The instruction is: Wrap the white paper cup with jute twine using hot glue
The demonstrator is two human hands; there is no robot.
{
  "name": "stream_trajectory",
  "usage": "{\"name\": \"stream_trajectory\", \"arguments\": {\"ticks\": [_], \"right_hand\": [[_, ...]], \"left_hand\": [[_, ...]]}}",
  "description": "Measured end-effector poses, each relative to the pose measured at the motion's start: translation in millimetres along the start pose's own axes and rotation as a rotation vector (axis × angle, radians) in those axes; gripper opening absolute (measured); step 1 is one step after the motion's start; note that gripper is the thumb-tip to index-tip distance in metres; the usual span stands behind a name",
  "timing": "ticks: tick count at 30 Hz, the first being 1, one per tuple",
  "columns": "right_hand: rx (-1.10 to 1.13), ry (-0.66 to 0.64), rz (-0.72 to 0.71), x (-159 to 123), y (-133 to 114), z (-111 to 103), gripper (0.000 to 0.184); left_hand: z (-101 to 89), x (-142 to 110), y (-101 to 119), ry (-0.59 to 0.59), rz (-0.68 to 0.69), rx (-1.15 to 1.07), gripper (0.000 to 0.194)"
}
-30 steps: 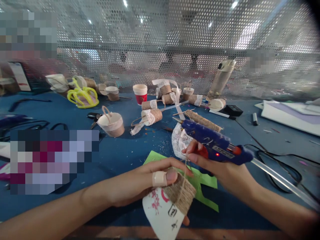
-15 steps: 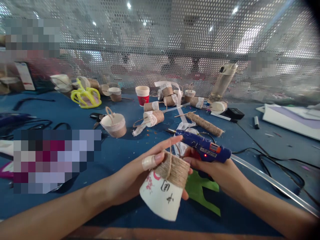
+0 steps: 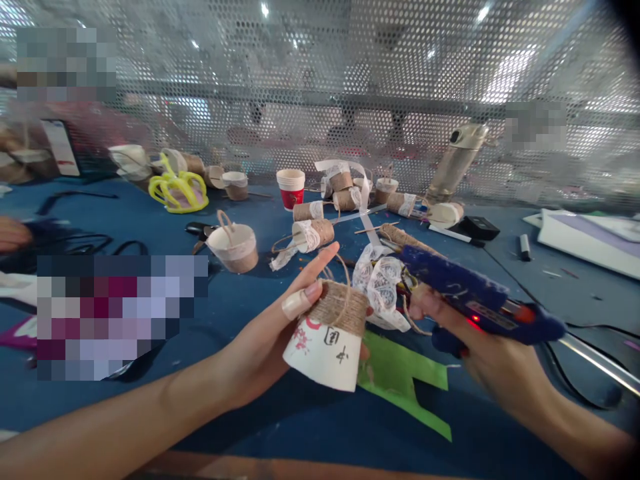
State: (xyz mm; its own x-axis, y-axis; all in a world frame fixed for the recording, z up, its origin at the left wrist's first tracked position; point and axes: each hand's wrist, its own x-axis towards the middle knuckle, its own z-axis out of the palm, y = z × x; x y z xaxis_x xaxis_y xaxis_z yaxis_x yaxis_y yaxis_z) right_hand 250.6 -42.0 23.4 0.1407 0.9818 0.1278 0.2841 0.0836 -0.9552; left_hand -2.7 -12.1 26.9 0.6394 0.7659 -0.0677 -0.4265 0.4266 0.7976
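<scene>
My left hand (image 3: 280, 333), a bandage round its thumb, is closed on a white paper cup (image 3: 325, 357) with red print and black characters. Twine (image 3: 343, 307) wraps the cup's upper part, and a loose strand of it loops above. Off to the right, my right hand (image 3: 480, 340) grips a blue hot glue gun (image 3: 465, 293) with a lit red light and a clear glue stick at its rear. White lace (image 3: 385, 283) hangs between the hands; whether the right fingers pinch it too, I cannot make out. Green sheet material (image 3: 405, 380) lies below on the table.
Twine-wrapped cups, including an upright one (image 3: 233, 247), stand or lie across the blue table. Behind them are red paper cups (image 3: 291, 190), a yellow wire basket (image 3: 177, 190) and a bottle (image 3: 457, 160). Black cables (image 3: 570, 373) run at right. A co-worker's hand (image 3: 15, 233) shows at left.
My right hand has moved right with the glue gun, away from the cup. The lace now shows more fully between the hands. My left hand has tipped the cup more upright.
</scene>
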Motion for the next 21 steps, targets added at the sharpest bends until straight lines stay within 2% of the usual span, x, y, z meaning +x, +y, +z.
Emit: {"name": "stream_trajectory", "arguments": {"ticks": [3,6,10,13,21], "right_hand": [[0.0,-0.188,-0.031,-6,-6,-4,0.023],[-0.028,-0.306,-0.068,-11,-12,-3,0.023],[-0.097,-0.451,-0.209,-11,-13,-4,0.025],[-0.156,-0.466,-0.308,-9,-9,-7,0.023],[-0.257,-0.435,-0.383,-10,-4,-9,0.026]], "left_hand": [[-1.2,0,-1,0.007,0.025,0.007,0.068],[-2.6,0,-1,0.044,0.04,0.021,0.067],[0.4,1,1,0.143,0.061,0.04,0.067],[5.0,2,4,0.205,0.093,0.072,0.069],[5.9,1,1,0.303,0.233,0.181,0.073]]}}
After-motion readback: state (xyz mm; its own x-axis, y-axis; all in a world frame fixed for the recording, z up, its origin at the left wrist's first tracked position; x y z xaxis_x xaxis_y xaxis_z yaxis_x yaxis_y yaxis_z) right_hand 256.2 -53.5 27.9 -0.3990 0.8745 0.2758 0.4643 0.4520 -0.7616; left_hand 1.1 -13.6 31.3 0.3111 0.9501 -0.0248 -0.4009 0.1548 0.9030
